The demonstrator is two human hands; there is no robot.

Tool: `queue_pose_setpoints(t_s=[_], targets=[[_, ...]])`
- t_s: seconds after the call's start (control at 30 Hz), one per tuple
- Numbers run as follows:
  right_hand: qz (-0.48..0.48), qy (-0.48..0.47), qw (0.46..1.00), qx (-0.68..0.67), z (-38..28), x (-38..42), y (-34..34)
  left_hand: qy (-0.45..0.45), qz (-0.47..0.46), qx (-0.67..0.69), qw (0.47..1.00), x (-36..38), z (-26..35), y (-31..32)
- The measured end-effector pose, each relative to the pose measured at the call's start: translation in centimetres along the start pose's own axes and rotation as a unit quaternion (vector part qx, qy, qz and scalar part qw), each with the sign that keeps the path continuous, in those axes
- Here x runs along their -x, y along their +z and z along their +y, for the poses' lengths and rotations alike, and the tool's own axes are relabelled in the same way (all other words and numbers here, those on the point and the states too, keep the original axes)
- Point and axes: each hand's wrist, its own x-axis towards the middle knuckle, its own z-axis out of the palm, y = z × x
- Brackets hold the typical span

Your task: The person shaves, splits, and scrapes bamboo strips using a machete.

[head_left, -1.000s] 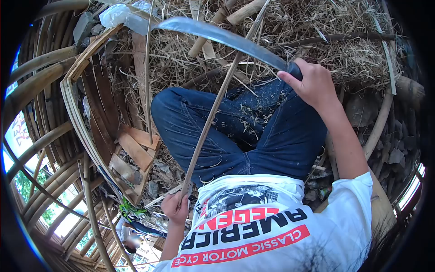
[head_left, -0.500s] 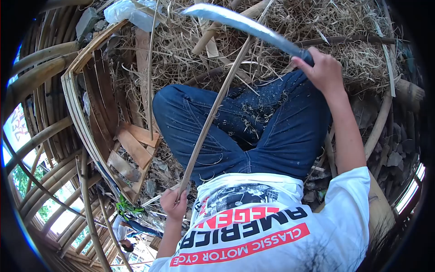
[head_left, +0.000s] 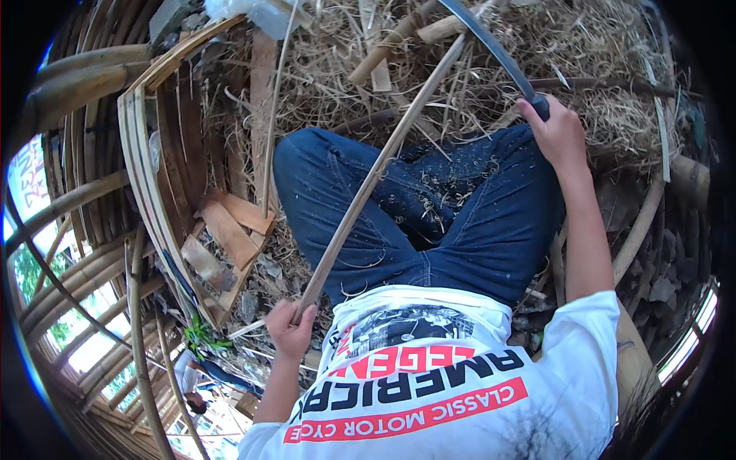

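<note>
My left hand [head_left: 291,327] is closed around the near end of a long bamboo strip [head_left: 370,184]. The strip slants up and to the right across my lap, over the dark blue jeans [head_left: 475,207]. In my right hand [head_left: 557,136] is the dark handle of a machete with a long curved blade [head_left: 494,52]. The blade points away from me and leans left, its far end cut off by the top of the view. Near the strip's far end, the blade lies just to its right. Fine shavings are scattered over my jeans.
Curly bamboo shavings [head_left: 606,54] cover the ground beyond my knees. Bent split strips [head_left: 140,165] and wooden offcuts [head_left: 228,230] lie to the left, beside a bamboo-pole structure [head_left: 77,268]. Another person [head_left: 192,379] is far off at lower left. Stones [head_left: 665,264] lie on the right.
The machete has swung from pointing left to pointing away, its blade now seen more edge-on. My left hand still grips the strip, and the view has shifted slightly.
</note>
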Motion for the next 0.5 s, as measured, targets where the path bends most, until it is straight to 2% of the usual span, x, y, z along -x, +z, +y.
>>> queue_pose_setpoints(t_s=[0.1,0.17,0.27,0.33,0.37,0.43,0.5], targets=[[-0.005,-0.027,1.0,-0.011,-1.6,3.1,-0.4,0.015,0.006,0.015,1.0,-0.8,0.6,-1.1],[-0.013,-0.07,0.997,-0.031,-3.5,6.4,-0.5,-0.014,0.034,0.02,0.999,-1.8,2.0,-1.9],[-0.045,-0.046,0.993,-0.1,-6.3,9.7,-0.8,0.003,0.065,0.019,0.998,-2.4,2.2,-2.5],[-0.056,-0.042,0.977,-0.203,-8.2,11.8,-0.4,0.089,0.098,-0.061,0.989,-2.6,2.9,-3.2],[-0.065,-0.036,0.964,-0.256,-9.3,12.9,-0.4,0.085,0.106,-0.057,0.989,-2.7,3.3,-3.6],[-0.072,-0.038,0.943,-0.322,-11.1,14.9,-0.4,0.16,0.16,-0.121,0.966,-2.9,4.3,-4.2],[-0.078,-0.054,0.938,-0.333,-12.1,16.6,-0.5,0.156,0.185,-0.127,0.962,-2.6,5.0,-4.7]])
